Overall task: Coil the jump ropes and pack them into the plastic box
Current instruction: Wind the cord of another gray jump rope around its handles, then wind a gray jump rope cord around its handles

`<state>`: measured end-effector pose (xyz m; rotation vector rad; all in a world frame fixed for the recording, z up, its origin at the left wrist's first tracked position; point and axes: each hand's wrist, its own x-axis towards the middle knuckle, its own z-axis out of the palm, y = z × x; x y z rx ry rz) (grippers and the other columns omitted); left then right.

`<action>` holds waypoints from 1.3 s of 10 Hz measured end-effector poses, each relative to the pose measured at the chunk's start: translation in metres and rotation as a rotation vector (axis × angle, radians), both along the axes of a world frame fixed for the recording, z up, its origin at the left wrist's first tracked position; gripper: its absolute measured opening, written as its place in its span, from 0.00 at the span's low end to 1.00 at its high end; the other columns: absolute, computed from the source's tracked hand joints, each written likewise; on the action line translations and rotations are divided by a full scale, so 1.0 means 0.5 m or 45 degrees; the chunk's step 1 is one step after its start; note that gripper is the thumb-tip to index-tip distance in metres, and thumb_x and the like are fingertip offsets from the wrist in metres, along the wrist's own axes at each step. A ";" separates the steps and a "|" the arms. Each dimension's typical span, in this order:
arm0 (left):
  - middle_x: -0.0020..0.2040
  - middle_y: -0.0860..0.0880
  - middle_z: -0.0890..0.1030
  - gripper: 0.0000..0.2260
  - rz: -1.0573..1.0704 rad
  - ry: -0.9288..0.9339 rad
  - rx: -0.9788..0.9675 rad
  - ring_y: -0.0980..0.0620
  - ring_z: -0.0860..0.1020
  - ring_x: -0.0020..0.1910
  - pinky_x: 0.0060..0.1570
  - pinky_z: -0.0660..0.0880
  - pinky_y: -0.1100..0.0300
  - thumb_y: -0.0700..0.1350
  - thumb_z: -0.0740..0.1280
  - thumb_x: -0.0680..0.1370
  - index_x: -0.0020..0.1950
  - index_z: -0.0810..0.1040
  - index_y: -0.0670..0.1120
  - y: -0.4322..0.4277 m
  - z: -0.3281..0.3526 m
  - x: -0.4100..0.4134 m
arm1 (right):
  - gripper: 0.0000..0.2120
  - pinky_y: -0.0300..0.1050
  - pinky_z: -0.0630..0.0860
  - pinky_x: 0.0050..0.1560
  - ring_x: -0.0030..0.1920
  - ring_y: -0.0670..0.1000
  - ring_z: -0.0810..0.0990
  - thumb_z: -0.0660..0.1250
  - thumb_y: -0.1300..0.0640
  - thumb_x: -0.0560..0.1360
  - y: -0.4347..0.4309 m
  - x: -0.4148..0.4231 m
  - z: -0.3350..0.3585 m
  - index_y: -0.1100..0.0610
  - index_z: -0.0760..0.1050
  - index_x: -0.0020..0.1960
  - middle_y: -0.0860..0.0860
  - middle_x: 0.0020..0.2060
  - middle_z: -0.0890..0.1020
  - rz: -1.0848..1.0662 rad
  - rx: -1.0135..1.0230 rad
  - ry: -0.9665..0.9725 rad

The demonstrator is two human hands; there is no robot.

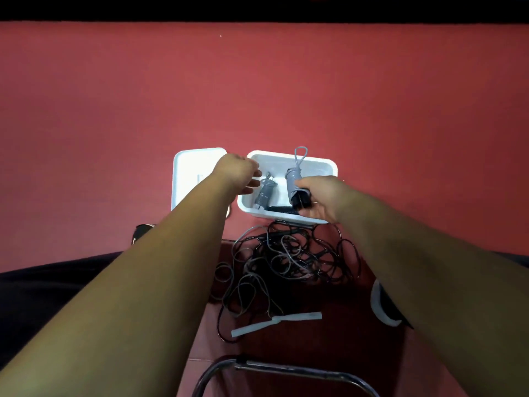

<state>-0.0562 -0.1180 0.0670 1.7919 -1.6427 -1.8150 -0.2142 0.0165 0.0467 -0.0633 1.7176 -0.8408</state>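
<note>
Grey coiled rope [293, 179] hung gripped by my right hand [323, 196] over the plastic box [320, 163], left hand [237, 173] slack-fingered at its rim; next, I judged: lower, release.

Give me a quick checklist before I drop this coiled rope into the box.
1. Grip: the right hand holds the coiled rope above the plastic box: ok.
2. Coil wound tight, loop sticking up: ok.
3. Box open, with the lid lying to its left: ok.
4. Space beside the packed bundle inside: ok.
5. Clearance: the left hand is at the box's left rim, away from the drop spot: ok.
6. All ropes coiled: not ok, the tangled ropes lie in front of the box.
</note>
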 end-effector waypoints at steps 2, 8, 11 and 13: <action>0.50 0.44 0.87 0.08 0.022 -0.058 0.080 0.46 0.85 0.43 0.37 0.81 0.57 0.41 0.64 0.84 0.58 0.81 0.40 -0.006 -0.078 0.008 | 0.09 0.49 0.84 0.38 0.43 0.56 0.89 0.72 0.50 0.81 -0.029 -0.004 -0.098 0.55 0.79 0.55 0.57 0.52 0.86 0.028 0.097 0.050; 0.43 0.47 0.83 0.09 -0.153 -0.233 0.073 0.51 0.81 0.35 0.36 0.77 0.57 0.37 0.59 0.86 0.56 0.79 0.40 0.063 -0.097 0.075 | 0.11 0.45 0.80 0.38 0.44 0.50 0.86 0.63 0.55 0.84 0.029 0.032 -0.103 0.55 0.84 0.54 0.51 0.48 0.88 -0.022 0.060 0.113; 0.45 0.40 0.85 0.11 -0.483 -0.424 0.223 0.43 0.83 0.41 0.41 0.76 0.54 0.44 0.68 0.81 0.51 0.82 0.36 0.142 -0.152 0.127 | 0.10 0.48 0.79 0.43 0.46 0.56 0.80 0.62 0.58 0.84 0.113 0.099 -0.160 0.61 0.78 0.60 0.56 0.50 0.81 0.558 0.344 0.198; 0.43 0.40 0.81 0.09 -0.500 -0.411 0.348 0.43 0.78 0.40 0.39 0.73 0.51 0.44 0.65 0.82 0.50 0.79 0.39 0.144 -0.167 0.119 | 0.20 0.46 0.78 0.53 0.48 0.52 0.79 0.61 0.62 0.85 0.133 0.133 -0.189 0.63 0.72 0.76 0.62 0.72 0.71 0.759 0.478 0.155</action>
